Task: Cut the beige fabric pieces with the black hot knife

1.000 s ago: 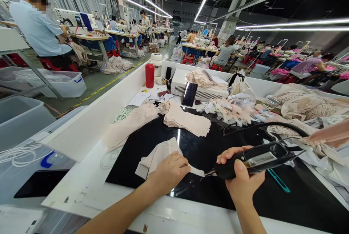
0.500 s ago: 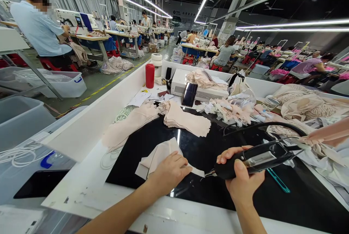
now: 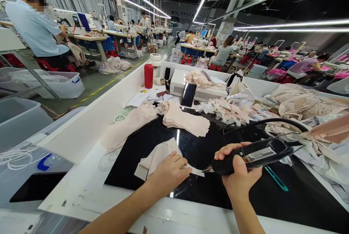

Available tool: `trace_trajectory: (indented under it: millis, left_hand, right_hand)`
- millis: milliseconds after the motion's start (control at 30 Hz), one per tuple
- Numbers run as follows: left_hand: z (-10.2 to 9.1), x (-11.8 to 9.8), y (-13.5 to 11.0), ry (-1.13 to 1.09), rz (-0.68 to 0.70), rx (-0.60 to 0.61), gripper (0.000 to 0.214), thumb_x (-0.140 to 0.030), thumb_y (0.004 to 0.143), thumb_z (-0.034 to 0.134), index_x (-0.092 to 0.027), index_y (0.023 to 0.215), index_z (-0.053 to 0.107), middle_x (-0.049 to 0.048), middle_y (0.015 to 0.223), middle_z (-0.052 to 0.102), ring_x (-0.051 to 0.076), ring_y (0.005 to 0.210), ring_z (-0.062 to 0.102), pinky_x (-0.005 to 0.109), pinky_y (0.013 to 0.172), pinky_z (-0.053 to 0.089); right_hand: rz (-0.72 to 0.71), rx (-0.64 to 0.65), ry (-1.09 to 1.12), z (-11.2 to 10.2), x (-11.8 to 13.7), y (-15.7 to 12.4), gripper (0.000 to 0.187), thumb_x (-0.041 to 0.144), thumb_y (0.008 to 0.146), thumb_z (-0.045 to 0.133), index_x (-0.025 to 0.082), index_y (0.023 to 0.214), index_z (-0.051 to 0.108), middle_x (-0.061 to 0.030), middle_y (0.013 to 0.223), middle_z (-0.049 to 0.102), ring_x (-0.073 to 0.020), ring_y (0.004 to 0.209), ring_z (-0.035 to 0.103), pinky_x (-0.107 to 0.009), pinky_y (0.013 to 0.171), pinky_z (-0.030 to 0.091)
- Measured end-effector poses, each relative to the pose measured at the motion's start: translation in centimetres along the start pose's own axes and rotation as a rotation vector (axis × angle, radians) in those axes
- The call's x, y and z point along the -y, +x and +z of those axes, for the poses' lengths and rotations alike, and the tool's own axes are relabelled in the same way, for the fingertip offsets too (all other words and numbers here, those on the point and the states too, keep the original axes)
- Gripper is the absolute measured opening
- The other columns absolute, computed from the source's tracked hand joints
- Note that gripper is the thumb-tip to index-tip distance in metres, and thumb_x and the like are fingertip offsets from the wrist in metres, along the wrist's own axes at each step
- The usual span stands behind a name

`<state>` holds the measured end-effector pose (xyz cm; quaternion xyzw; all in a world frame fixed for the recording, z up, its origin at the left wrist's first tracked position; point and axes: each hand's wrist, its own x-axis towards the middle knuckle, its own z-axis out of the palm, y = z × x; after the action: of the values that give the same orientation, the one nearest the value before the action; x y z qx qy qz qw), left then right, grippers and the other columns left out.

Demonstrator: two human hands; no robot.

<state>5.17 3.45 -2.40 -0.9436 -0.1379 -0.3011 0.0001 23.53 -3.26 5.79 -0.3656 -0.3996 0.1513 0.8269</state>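
Note:
My left hand (image 3: 167, 174) lies flat on a pale beige fabric piece (image 3: 159, 154), pressing it onto the black glossy worktop (image 3: 300, 205). My right hand (image 3: 240, 177) is closed round a black corded hand tool (image 3: 253, 155) with a silver plate. The tool's metal tip (image 3: 205, 169) points left and touches the fabric's right edge, just beside my left fingers. Its black cable (image 3: 269, 122) loops away to the right.
Stacks of beige cut pieces (image 3: 185, 117) lie beyond my hands, with a phone (image 3: 188, 94), a white box (image 3: 180, 83) and a red cup (image 3: 148, 75) further back. Teal tweezers (image 3: 275, 178) rest at right. Bins stand left. Other people sew at tables behind.
Both hands stay in place on the fabric and the tool. The view has shifted slightly; nothing else has moved.

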Motion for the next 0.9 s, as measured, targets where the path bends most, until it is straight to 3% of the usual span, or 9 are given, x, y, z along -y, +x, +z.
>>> trace_trajectory:
  millis: [133, 300, 600, 900]
  left_hand:
    - [0.1, 0.0, 0.1, -0.021, -0.018, 0.018, 0.004, -0.016, 0.098, 0.065, -0.02, 0.099, 0.065, 0.0029, 0.101, 0.064, 0.02, 0.095, 0.061, 0.045, 0.106, 0.051]
    - [0.1, 0.0, 0.0, -0.012, -0.015, 0.044, 0.012, -0.018, 0.094, 0.072, -0.021, 0.104, 0.066, 0.0028, 0.103, 0.064, 0.022, 0.097, 0.062, 0.046, 0.106, 0.051]
    - [0.0, 0.0, -0.2, -0.008, -0.027, 0.072, 0.018, -0.021, 0.093, 0.075, -0.022, 0.108, 0.066, 0.0029, 0.104, 0.064, 0.022, 0.099, 0.061, 0.047, 0.109, 0.05]
    - [0.0, -0.1, 0.0, 0.016, -0.002, 0.047, 0.006, -0.02, 0.096, 0.069, -0.02, 0.1, 0.066, 0.0032, 0.1, 0.063, 0.021, 0.094, 0.06, 0.044, 0.104, 0.052]
  right_hand:
    - [0.007, 0.009, 0.039, 1.0, -0.6, -0.2, 0.03, 0.026, 0.083, 0.078, 0.026, 0.107, 0.059, 0.0035, 0.075, 0.066, -0.0133, 0.057, 0.061, -0.029, 0.053, 0.057]
    - [0.014, 0.021, 0.055, 1.6, -1.6, -0.5, 0.031, 0.026, 0.084, 0.078, 0.026, 0.109, 0.058, 0.0036, 0.076, 0.066, -0.0133, 0.059, 0.062, -0.03, 0.055, 0.058]
    - [0.006, 0.041, 0.0, 1.6, -1.9, -0.6, 0.029, 0.025, 0.087, 0.075, 0.026, 0.11, 0.057, 0.0037, 0.077, 0.065, -0.0134, 0.059, 0.062, -0.031, 0.055, 0.058]
    - [0.002, -0.014, -0.008, 0.5, -0.9, -0.1, 0.032, 0.027, 0.083, 0.079, 0.025, 0.107, 0.058, 0.0034, 0.074, 0.066, -0.0138, 0.058, 0.061, -0.03, 0.054, 0.056]
